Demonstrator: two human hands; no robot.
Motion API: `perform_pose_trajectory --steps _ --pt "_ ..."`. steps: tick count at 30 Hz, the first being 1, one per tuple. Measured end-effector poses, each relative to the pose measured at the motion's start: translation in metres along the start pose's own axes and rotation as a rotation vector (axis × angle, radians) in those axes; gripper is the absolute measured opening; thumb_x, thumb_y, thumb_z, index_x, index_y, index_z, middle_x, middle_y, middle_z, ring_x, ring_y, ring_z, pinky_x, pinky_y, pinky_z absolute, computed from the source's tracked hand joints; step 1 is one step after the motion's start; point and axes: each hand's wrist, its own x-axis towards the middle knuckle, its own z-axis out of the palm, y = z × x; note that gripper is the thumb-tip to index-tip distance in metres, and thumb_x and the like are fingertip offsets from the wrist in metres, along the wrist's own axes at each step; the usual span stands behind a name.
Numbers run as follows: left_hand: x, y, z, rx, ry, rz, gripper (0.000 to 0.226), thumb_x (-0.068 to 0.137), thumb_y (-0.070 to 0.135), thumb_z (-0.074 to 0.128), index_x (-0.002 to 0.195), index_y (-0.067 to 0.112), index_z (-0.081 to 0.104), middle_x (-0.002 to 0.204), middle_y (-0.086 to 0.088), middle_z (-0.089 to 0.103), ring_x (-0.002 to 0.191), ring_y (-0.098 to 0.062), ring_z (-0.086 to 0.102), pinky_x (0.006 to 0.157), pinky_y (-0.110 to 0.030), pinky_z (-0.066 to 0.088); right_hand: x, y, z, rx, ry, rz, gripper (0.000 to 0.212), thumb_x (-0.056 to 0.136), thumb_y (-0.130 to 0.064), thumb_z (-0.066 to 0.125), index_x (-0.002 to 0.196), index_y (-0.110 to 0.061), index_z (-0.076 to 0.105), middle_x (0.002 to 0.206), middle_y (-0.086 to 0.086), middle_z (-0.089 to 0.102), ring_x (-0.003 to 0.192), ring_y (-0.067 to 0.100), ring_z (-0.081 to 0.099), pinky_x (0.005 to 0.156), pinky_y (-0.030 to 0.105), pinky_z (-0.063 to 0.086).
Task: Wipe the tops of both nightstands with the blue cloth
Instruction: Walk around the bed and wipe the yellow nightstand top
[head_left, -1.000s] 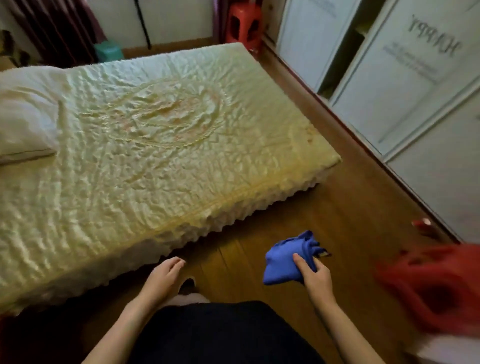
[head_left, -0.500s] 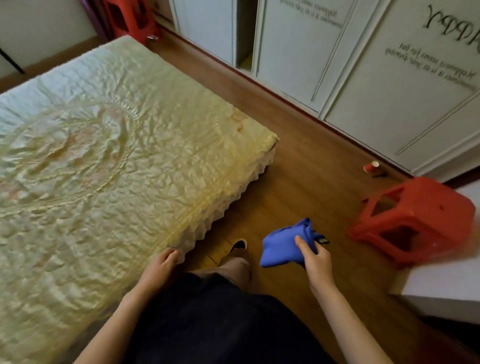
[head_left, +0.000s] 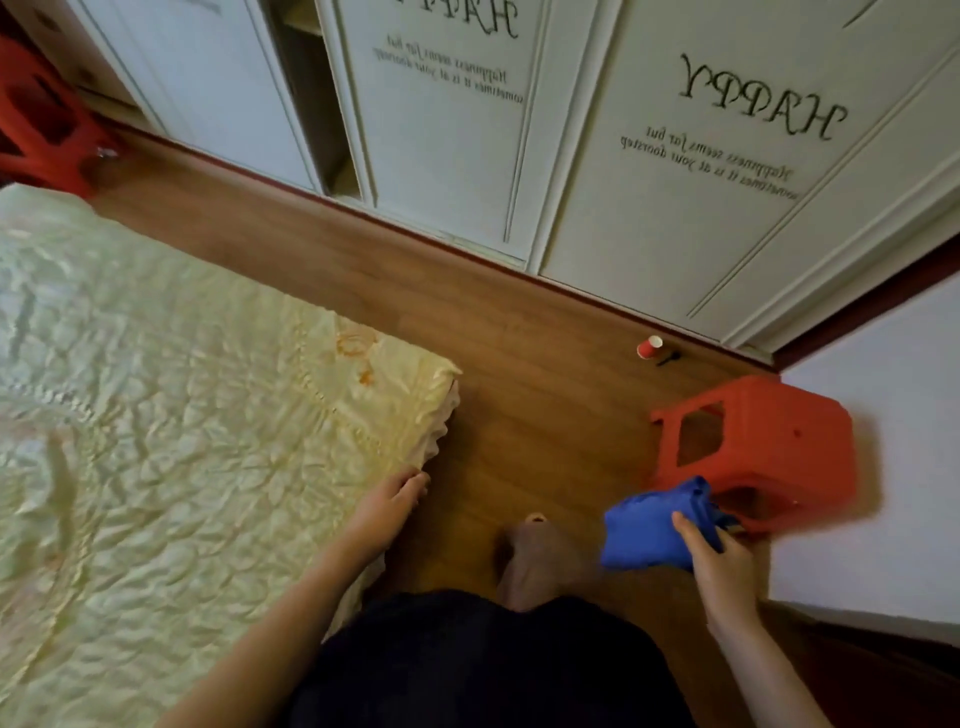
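Right hand — fingers closing around the bunched blue cloth, thumb pressing on top, holding it above the wooden floor just in front of the tipped red stool. Left hand — fingers lying loosely together, holding nothing, resting at the edge of the bed near its corner. Nightstands — neither is showing with certainty; the white surface at the right, which the stool appears to be lying on or against, may be one, but I cannot tell. Risks, as judged: the stool is sitting in the cloth's path and could be getting knocked further over or tripping a foot stepping beside it; a loose fold of cloth could be snagging on a stool leg; the small red cup by the wardrobe is lying on its side, apparently empty — nothing visibly spilling from it. Wardrobe gap — standing open, contents too dim to tell.
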Motion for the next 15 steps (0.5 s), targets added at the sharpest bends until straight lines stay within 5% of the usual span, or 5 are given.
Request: perform_pose_trajectory --steps 7,15 --pt "0.131 0.072 0.002 -0.037 0.047 -0.064 0.025 0.099 0.03 0.04 0.097 0.024 0.065 0.093 -0.003 0.068 0.088 -0.02 0.063 0.077 -0.032 0.047 0.161 -0.086 0.048 0.02 -0.049 0.003 0.006 0.086 -0.021 0.07 0.09 -0.016 0.069 0.097 0.012 0.068 0.102 0.033 0.063 0.089 0.043 0.046" --pt "0.214 0.13 -0.016 -0.368 0.424 -0.271 0.025 0.098 0.023 0.043 0.092 0.018 0.066 0.092 -0.01 0.068 0.085 -0.03 0.062 0.077 -0.038 0.048 0.296 -0.253 0.201 -0.056 -0.551 -0.098 0.018 0.089 -0.015 0.067 0.107 -0.011 0.067 0.101 0.008 0.07 0.094 0.02 0.066 0.081 0.035 0.053"
